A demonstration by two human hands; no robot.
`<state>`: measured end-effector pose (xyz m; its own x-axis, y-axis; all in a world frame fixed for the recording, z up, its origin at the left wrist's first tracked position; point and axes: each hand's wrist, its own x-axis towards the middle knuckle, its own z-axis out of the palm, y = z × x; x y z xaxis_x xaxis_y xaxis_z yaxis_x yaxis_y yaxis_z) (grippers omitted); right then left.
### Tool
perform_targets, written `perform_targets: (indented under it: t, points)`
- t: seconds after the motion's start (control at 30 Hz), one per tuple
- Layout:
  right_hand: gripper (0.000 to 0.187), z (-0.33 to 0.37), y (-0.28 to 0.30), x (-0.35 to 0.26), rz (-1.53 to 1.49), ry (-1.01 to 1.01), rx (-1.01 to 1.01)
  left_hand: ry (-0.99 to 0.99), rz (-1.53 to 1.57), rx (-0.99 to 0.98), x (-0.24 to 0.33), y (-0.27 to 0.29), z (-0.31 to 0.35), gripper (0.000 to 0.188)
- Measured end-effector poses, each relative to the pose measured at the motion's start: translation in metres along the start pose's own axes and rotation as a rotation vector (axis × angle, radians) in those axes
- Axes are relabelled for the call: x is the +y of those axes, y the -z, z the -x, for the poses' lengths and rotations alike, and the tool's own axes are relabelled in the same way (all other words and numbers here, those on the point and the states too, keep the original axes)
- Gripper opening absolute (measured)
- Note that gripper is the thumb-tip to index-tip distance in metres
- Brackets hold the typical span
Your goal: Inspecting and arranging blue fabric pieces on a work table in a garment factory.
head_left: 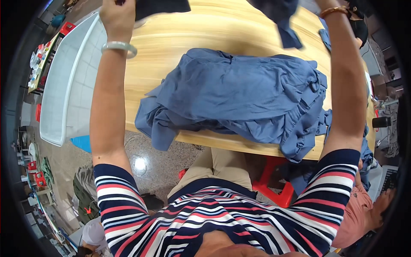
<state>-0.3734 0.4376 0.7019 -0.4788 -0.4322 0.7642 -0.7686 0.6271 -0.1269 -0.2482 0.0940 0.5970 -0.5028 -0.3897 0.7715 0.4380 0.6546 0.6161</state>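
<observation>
My left hand (117, 19) is at the upper edge of the view, its fingers curled and partly cut off. It grips a dark navy cloth (165, 6), which stretches out to its right. Only the wrist and base of my right hand (324, 4) show at the top right; its fingers are out of view. Left of that wrist, a dark blue garment piece (276, 15) hangs over the table, blurred by motion. Below and between my forearms lies a rumpled heap of blue-grey garments (239, 85) with ruffled edges, partly overhanging the table's near edge.
The pale wooden table (150, 47) has a rounded edge. A large white plastic tub (64, 98) stands at its left. A red stool (274, 184) is beneath the table. Another person in a pink top (357, 214) sits close on the right, beside more blue cloth (366, 158).
</observation>
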Motion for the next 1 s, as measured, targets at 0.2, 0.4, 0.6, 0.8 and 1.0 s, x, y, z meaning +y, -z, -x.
perform_targets:
  t: [0.2, 0.4, 0.6, 0.8, 1.0]
  points:
    - [0.052, 0.17, -0.033, -0.041, -0.357, 0.075, -0.454, 0.293, -0.152, -0.645, -0.007, 0.053, 0.137, 0.078]
    - [0.035, 0.292, -0.004, -0.089, -0.152, 0.045, -0.579, 0.191, -0.257, -0.966, 0.015, 0.096, 0.229, 0.053]
    - [0.01, 0.284, 0.01, -0.054, -0.505, -0.521, -0.271, 0.111, -0.155, -0.753, 0.03, 0.076, 0.209, 0.037]
    - [0.015, 0.268, 0.048, -0.034, 0.069, -0.268, -0.171, 0.25, 0.165, -0.654, 0.094, 0.071, 0.201, 0.012]
    - [0.015, 0.261, 0.003, -0.163, -0.207, -0.216, -0.114, 0.517, 0.196, -0.581, 0.079, 0.065, 0.198, 0.011]
